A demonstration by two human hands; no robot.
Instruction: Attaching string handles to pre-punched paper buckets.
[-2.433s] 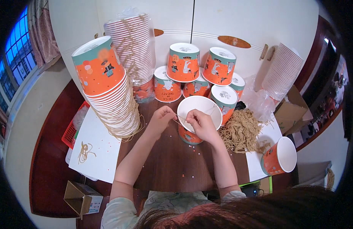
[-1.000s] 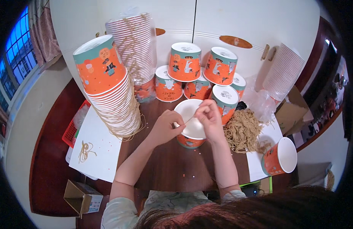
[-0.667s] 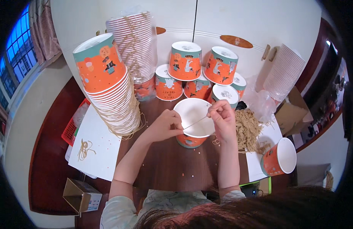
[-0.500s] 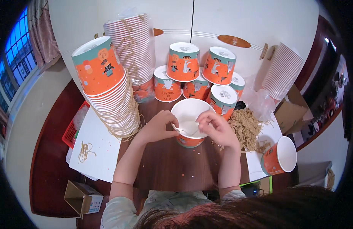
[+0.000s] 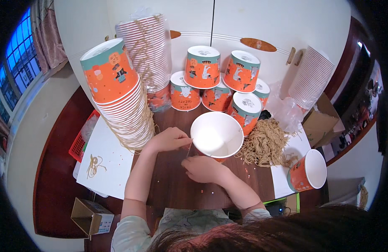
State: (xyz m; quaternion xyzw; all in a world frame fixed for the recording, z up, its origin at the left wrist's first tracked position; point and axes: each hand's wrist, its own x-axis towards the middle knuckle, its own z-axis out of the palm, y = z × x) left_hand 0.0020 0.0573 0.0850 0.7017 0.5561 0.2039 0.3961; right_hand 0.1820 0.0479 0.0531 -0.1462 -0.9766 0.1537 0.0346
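Observation:
A paper bucket (image 5: 221,136), white inside and orange and green outside, stands mouth up in the middle of the table, tilted slightly toward me. At its left rim, my left hand (image 5: 171,140) pinches a thin cord (image 5: 189,148). Below the rim, on the near left side of the bucket, my right hand (image 5: 204,169) has its fingers closed on the lower part of that cord. The right fingertips are partly hidden behind the hand. To the right of the bucket lies a heap of tan cords (image 5: 265,145).
On the left leans a tall stack of nested buckets (image 5: 122,113) with cords hanging off; a bagged stack (image 5: 145,54) rises behind. Upside-down buckets (image 5: 202,69) are piled at the back. A single bucket (image 5: 313,170) lies at the right edge. Loose cords (image 5: 94,166) rest on white paper.
My right hand has moved from the bucket's right rim to below its left side. My left hand has shifted slightly left, and the bucket now sits a little further right, its mouth turned more toward me.

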